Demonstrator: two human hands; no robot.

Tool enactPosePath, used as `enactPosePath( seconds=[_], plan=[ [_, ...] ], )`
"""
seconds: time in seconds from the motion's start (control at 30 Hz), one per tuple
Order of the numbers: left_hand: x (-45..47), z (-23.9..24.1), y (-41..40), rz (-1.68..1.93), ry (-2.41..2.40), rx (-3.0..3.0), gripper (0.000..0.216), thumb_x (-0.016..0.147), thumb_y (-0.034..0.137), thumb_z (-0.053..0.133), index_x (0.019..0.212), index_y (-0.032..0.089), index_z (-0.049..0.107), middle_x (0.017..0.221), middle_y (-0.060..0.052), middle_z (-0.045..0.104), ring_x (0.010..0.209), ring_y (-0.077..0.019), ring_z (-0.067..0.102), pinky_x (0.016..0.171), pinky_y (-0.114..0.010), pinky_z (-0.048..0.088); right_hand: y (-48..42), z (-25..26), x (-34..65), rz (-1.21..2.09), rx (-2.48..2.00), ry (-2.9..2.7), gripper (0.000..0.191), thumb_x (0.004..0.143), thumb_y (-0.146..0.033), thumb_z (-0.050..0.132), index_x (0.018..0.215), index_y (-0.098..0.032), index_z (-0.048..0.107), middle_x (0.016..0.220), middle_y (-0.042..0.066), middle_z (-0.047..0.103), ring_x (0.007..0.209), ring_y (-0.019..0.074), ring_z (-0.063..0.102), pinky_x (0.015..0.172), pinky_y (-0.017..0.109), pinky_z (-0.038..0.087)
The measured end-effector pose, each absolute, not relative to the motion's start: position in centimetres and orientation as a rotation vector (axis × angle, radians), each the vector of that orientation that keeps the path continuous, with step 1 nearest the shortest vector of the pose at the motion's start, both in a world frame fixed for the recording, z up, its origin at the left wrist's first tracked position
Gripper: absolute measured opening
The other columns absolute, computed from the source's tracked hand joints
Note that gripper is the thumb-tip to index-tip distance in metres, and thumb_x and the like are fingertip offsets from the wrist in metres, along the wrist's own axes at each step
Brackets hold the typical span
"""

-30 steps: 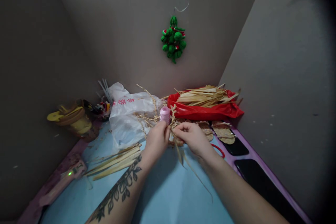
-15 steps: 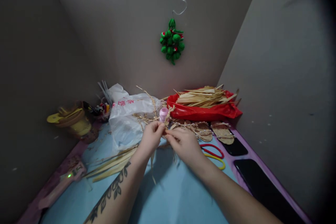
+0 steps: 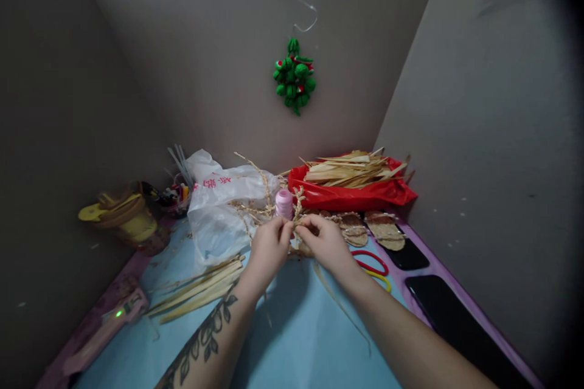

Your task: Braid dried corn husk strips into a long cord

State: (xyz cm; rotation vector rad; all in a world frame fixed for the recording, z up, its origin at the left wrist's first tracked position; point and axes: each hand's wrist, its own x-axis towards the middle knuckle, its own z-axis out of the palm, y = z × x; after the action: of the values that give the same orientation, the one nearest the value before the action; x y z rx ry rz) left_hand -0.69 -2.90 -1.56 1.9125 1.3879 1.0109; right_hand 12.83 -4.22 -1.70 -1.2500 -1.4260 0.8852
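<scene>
My left hand (image 3: 270, 244) and my right hand (image 3: 325, 240) meet above the blue table, thumbs and fingertips pinched close together. Between them is a braid of dried straw (image 3: 298, 199), its plaited end rising above the fingertips. From under my right hand a long thin straw strand (image 3: 342, 307) trails down toward me. A pink spool of thread (image 3: 283, 203) stands just behind my left hand. Loose flat straw strips (image 3: 205, 289) lie to the left of my left forearm. The exact spot where the fingers pinch is partly hidden.
Behind sits a red bag (image 3: 356, 196) full of straw; a white plastic bag (image 3: 214, 206) lies left of it. Scissors (image 3: 374, 262), woven soles (image 3: 385, 231) and a black phone (image 3: 449, 310) are at right. A pink glue gun (image 3: 107, 331) and yellow pot (image 3: 137, 225) are at left.
My hands have drawn slightly apart and my right hand has shifted right. A long strand now hangs out below my right hand. More of the spool and braid shows.
</scene>
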Motion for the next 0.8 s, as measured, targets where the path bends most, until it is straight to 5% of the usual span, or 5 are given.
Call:
enactPosePath(
  seconds=[0.13,0.43,0.6,0.8],
  plan=[
    [-0.6,-1.5,-2.8,1.008,1.348,1.856,0.027,0.083,0.034,0.043,0.066,0.016,0.055,0.059,0.000,0.055,0.056,-0.0118,0.049,0.054,-0.021,0.033,-4.1,-1.8,12.4,1.122,-1.192,-1.303,0.016,0.071,-0.033,0.057,0.068,-0.018,0.053,0.054,-0.004,0.050,0.047,0.0102,0.046,0.046,0.022,0.035],
    [-0.8,-1.0,-2.4,0.852,1.236,1.680,0.032,0.081,0.038,0.044,0.064,0.014,0.058,0.055,0.001,0.053,0.050,-0.0109,0.047,0.049,-0.021,0.034,-3.8,-2.5,13.5,0.834,-1.287,-1.365,0.015,0.071,-0.027,0.056,0.059,-0.017,0.054,0.054,-0.002,0.049,0.052,0.0112,0.043,0.051,0.023,0.033],
    [-1.3,0.1,-2.4,0.875,1.154,1.632,0.024,0.076,0.024,0.050,0.092,0.013,0.064,0.073,-0.002,0.064,0.061,-0.0121,0.054,0.058,-0.022,0.041,-3.3,-2.1,14.3,0.894,-1.295,-1.324,0.019,0.071,-0.031,0.056,0.059,-0.017,0.053,0.050,-0.004,0.046,0.049,0.0108,0.041,0.049,0.023,0.032],
    [-1.8,0.7,-2.4,0.853,1.113,1.613,0.022,0.070,0.025,0.061,0.087,0.012,0.066,0.080,-0.006,0.067,0.071,-0.0161,0.060,0.066,-0.025,0.045,-3.1,-1.8,14.8,0.909,-1.268,-1.297,0.019,0.069,-0.032,0.057,0.058,-0.017,0.052,0.049,-0.004,0.045,0.048,0.0101,0.039,0.046,0.022,0.030]
  ],
)
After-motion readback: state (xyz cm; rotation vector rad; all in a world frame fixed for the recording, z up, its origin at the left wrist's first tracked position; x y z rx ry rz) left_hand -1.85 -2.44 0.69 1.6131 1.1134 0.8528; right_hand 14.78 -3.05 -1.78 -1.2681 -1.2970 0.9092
